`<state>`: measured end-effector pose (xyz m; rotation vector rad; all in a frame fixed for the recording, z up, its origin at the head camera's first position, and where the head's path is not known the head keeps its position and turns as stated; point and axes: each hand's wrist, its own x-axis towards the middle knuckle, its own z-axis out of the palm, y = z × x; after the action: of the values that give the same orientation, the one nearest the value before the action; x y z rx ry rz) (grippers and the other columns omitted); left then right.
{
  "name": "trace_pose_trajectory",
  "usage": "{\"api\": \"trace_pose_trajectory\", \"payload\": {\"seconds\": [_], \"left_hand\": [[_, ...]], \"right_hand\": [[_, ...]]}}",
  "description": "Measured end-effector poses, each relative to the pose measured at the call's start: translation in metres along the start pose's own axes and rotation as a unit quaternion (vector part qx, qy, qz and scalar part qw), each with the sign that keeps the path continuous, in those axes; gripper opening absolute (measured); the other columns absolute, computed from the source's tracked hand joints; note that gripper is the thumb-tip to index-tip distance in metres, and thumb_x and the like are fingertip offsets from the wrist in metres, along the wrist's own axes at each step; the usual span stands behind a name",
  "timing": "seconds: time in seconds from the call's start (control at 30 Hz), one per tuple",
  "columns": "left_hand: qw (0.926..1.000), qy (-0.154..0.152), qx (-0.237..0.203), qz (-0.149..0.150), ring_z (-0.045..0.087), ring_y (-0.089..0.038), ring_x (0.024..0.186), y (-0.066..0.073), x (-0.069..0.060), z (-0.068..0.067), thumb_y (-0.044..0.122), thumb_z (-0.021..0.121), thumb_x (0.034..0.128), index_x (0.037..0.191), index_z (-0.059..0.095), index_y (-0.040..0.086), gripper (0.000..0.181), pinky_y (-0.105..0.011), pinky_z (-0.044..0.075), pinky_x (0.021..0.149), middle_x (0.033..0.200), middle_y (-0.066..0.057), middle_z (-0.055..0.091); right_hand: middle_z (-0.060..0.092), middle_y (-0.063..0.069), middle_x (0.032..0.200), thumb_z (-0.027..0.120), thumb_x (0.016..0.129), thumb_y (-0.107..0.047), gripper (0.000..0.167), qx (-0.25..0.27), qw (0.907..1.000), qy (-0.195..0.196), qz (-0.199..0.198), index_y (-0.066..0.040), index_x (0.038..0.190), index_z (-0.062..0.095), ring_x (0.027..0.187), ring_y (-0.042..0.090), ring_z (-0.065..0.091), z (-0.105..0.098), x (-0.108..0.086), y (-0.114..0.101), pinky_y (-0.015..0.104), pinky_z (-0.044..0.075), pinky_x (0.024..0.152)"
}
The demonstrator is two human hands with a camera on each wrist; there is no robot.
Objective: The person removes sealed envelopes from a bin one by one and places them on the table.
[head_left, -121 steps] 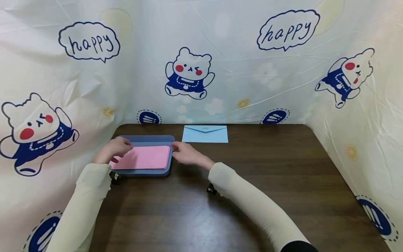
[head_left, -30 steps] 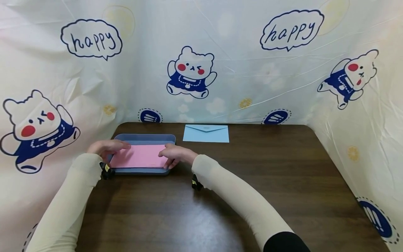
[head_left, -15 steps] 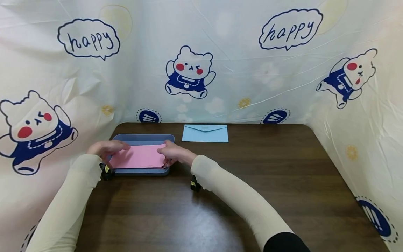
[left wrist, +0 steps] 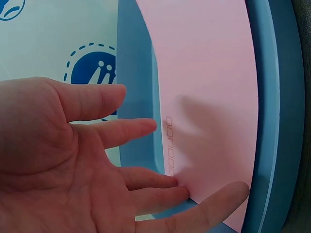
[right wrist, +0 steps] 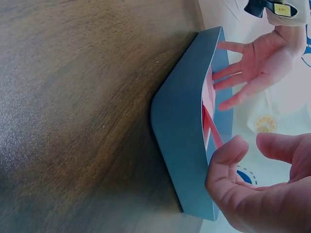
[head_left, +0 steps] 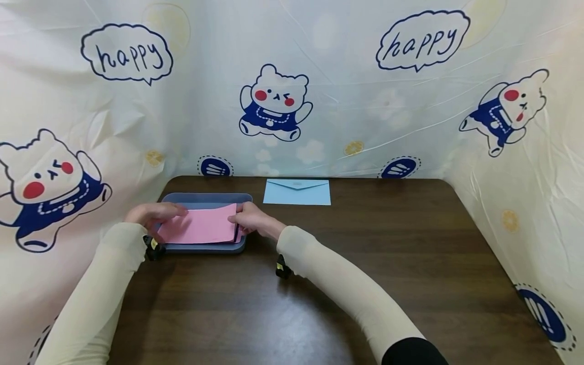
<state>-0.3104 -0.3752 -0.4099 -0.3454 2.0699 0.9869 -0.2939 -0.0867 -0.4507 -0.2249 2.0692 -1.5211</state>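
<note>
On the desk (head_left: 401, 238), within the blue tray (head_left: 207, 199), the pink envelope (head_left: 201, 226) is probably best lifted slowly, with little bending, by the right hand (head_left: 256, 220), which appears to pinch its raised end, lying at nine o'clock from that hand and three o'clock from the wide-spread left hand (head_left: 152, 215).

Place: a screened-off table, most like a small recording booth; type of building undetermined. Evidence: a thin, creased printed sheet (head_left: 342, 111) hangs behind and along both sides of a dark wood-grain table (head_left: 365, 284). Its print shows cartoon bears (head_left: 276, 106), citrus slices (head_left: 354, 148) and speech bubbles (head_left: 128, 53) reading "happy". The person wears a black wrist device (right wrist: 281, 9) with a yellow label. Desk-type items observed: pink stationery (head_left: 201, 226) in a blue tray (head_left: 201, 248), a light blue envelope (head_left: 296, 196) nearby.
</note>
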Motion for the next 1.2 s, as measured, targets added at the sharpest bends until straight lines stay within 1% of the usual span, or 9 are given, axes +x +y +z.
{"api": "trace_pose_trajectory", "payload": {"seconds": [0.1,0.23,0.37,0.5,0.6,0.7,0.8,1.03,1.2], "left_hand": [[1.0,-0.003,0.007,-0.001,-0.002,-0.06,0.148,0.0,-0.002,0.0,0.037,0.047,0.1116,0.167,0.002,0.005,0.078,-0.064,0.053,0.096,0.163,-0.039,-0.016],[0.9999,0.003,0.016,0.001,-0.001,-0.061,0.148,0.0,-0.002,0.001,0.038,0.048,0.1112,0.167,0.002,0.007,0.079,-0.062,0.053,0.096,0.163,-0.039,-0.016],[0.9993,0.001,0.037,0.007,0.003,-0.058,0.149,0.0,-0.001,0.001,0.037,0.046,0.1121,0.167,0.007,0.005,0.074,-0.059,0.054,0.098,0.164,-0.038,-0.013],[0.9973,-0.005,0.071,0.021,0.006,-0.058,0.149,0.002,-0.003,-0.001,0.034,0.042,0.1132,0.166,0.011,0.002,0.069,-0.056,0.053,0.099,0.164,-0.04,-0.009],[0.9956,-0.004,0.09,0.028,0.007,-0.059,0.149,0.002,-0.004,-0.001,0.034,0.041,0.1131,0.165,0.012,0.0,0.068,-0.054,0.054,0.099,0.163,-0.04,-0.007],[0.9957,-0.004,0.088,0.028,0.009,-0.058,0.148,0.002,-0.004,0.001,0.034,0.042,0.1129,0.165,0.013,0.0,0.069,-0.053,0.054,0.099,0.163,-0.04,-0.006],[0.9962,-0.004,0.082,0.03,0.011,-0.058,0.146,0.0,-0.002,0.002,0.034,0.043,0.1127,0.165,0.013,-0.001,0.07,-0.052,0.054,0.099,0.162,-0.041,-0.006],[0.9974,-0.008,0.059,0.039,0.01,-0.058,0.146,-0.001,-0.004,-0.001,0.031,0.044,0.1125,0.164,0.012,-0.003,0.07,-0.055,0.053,0.1,0.162,-0.042,-0.008],[0.9982,-0.005,0.051,0.031,0.012,-0.057,0.145,0.001,-0.005,-0.001,0.03,0.046,0.112,0.164,0.014,-0.003,0.07,-0.055,0.052,0.101,0.162,-0.042,-0.005]], "right_hand": [[0.063,0.022,0.088,0.067,0.105,-0.015,0.019,-0.003,1.0,-0.004,0.003,-0.001,0.117,0.066,0.06,0.021,0.053,0.0,-0.001,0.001,0.042,0.059,0.075],[0.066,0.021,0.083,0.068,0.104,-0.016,0.017,0.0,0.9997,-0.022,0.014,-0.002,0.114,0.064,0.058,0.021,0.058,0.0,-0.001,0.002,0.029,0.054,0.058],[0.068,0.02,0.083,0.067,0.105,-0.015,0.014,0.017,0.9994,-0.027,0.015,-0.003,0.112,0.064,0.063,0.027,0.064,0.002,-0.003,0.002,0.024,0.051,0.054],[0.068,0.018,0.08,0.068,0.104,-0.015,0.014,0.016,0.9999,0.002,0.002,-0.002,0.111,0.067,0.073,0.037,0.067,0.004,-0.004,0.0,0.025,0.05,0.054],[0.066,0.015,0.076,0.071,0.103,-0.018,0.014,-0.005,0.9991,0.04,0.012,-0.004,0.106,0.071,0.069,0.035,0.066,0.006,-0.005,-0.001,0.023,0.048,0.051],[0.065,0.013,0.074,0.074,0.101,-0.022,0.016,-0.025,0.9971,0.064,0.032,-0.006,0.102,0.074,0.059,0.025,0.061,0.008,-0.006,0.0,0.023,0.045,0.049],[0.064,0.012,0.072,0.076,0.099,-0.023,0.016,-0.031,0.9964,0.068,0.04,-0.007,0.1,0.076,0.054,0.02,0.057,0.009,-0.006,0.002,0.023,0.044,0.048],[0.069,0.018,0.08,0.078,0.098,-0.022,0.014,-0.035,0.9962,0.071,0.036,-0.008,0.096,0.077,0.062,0.028,0.063,0.011,-0.004,0.003,0.024,0.043,0.047],[0.07,0.02,0.083,0.078,0.098,-0.02,0.013,-0.028,0.9958,0.074,0.048,-0.007,0.096,0.075,0.068,0.033,0.067,0.013,-0.003,0.002,0.023,0.043,0.046]]}}
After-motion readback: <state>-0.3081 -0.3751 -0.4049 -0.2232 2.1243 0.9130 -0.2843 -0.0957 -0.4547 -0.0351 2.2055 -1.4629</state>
